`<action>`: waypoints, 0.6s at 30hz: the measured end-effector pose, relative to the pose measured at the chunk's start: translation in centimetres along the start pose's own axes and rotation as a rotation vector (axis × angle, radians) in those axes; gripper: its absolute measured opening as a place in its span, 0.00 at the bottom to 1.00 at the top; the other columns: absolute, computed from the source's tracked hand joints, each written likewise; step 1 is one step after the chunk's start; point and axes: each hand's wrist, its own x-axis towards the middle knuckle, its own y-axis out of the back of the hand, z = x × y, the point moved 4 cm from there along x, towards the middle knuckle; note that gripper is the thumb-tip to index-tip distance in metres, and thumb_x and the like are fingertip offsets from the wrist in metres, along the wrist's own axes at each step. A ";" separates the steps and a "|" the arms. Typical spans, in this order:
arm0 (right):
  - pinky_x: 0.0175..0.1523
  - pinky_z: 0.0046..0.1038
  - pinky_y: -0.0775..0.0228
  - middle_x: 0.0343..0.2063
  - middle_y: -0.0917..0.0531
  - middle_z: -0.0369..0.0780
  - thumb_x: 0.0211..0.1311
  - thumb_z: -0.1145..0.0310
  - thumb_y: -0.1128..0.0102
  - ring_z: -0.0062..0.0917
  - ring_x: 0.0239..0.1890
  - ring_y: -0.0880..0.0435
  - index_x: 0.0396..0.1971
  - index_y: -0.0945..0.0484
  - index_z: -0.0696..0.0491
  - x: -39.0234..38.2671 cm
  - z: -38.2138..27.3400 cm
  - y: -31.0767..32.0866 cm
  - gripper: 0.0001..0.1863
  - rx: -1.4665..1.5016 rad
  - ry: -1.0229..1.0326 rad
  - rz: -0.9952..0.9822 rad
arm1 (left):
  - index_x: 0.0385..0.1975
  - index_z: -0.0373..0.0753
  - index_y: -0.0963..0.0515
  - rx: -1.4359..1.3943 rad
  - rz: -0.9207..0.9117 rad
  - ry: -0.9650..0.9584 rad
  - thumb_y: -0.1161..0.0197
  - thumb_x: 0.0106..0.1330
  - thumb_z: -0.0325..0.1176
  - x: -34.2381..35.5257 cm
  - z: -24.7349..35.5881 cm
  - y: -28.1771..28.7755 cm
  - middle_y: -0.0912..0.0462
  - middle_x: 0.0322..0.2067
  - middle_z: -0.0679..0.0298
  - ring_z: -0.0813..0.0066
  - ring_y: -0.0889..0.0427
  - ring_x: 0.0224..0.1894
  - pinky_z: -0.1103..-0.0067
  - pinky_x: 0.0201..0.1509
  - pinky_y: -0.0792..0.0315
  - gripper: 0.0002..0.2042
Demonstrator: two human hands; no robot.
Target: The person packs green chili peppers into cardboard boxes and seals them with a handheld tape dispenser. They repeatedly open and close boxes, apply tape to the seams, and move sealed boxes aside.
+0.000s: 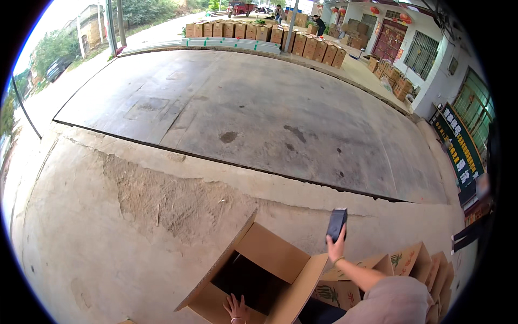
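Observation:
A cardboard box (280, 247) stands on the concrete below me with its top flaps spread outward. Its inside is dark, so I cannot make out the contents. My left hand (236, 309) lies with fingers spread on the box's near side by the opening. Up and to the right of the box, my right hand (335, 247) is closed around a dark, block-shaped handheld object (337, 222) with a paler top end. That object is held in the air, apart from the box; its exact kind does not show.
Several printed cartons (407, 262) stand close by on the right. Rough broken concrete (156, 194) lies ahead, before a dark groove. Rows of closed cartons (245, 31) line the far side, with people (319, 25) among them. A signboard (461, 143) leans at the right.

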 end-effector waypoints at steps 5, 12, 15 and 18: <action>0.51 0.39 0.34 0.49 0.27 0.54 0.55 0.65 0.41 0.47 0.47 0.25 0.66 0.56 0.53 -0.7 -0.3 -8.6 0.42 -0.008 -0.119 0.002 | 0.67 0.48 0.50 0.978 -0.634 0.395 0.44 0.55 0.57 -1.4 -3.0 0.6 0.63 0.69 0.53 0.49 0.68 0.70 0.45 0.65 0.70 0.41; 0.53 0.43 0.40 0.39 0.23 0.54 0.52 0.61 0.40 0.48 0.44 0.25 0.67 0.58 0.50 0.1 -4.0 -23.5 0.46 -0.175 -0.234 -0.165 | 0.60 0.40 0.37 0.390 -0.800 0.813 0.41 0.55 0.54 2.6 -5.2 4.2 0.54 0.67 0.53 0.51 0.57 0.69 0.60 0.69 0.57 0.35; 0.51 0.47 0.41 0.37 0.23 0.53 0.51 0.61 0.41 0.47 0.43 0.25 0.67 0.55 0.49 -1.2 1.4 -24.8 0.45 -0.233 -0.212 0.031 | 0.54 0.38 0.30 0.137 -0.430 0.883 0.38 0.56 0.48 10.3 3.5 4.3 0.38 0.61 0.51 0.50 0.39 0.63 0.67 0.63 0.40 0.28; 0.44 0.46 0.34 0.40 0.22 0.53 0.56 0.61 0.43 0.47 0.39 0.22 0.66 0.55 0.50 0.6 1.5 -26.7 0.41 -0.109 -0.439 -0.141 | 0.52 0.36 0.28 0.592 -0.346 0.145 0.34 0.54 0.46 20.7 16.9 5.2 0.25 0.49 0.48 0.53 0.25 0.52 0.68 0.53 0.30 0.28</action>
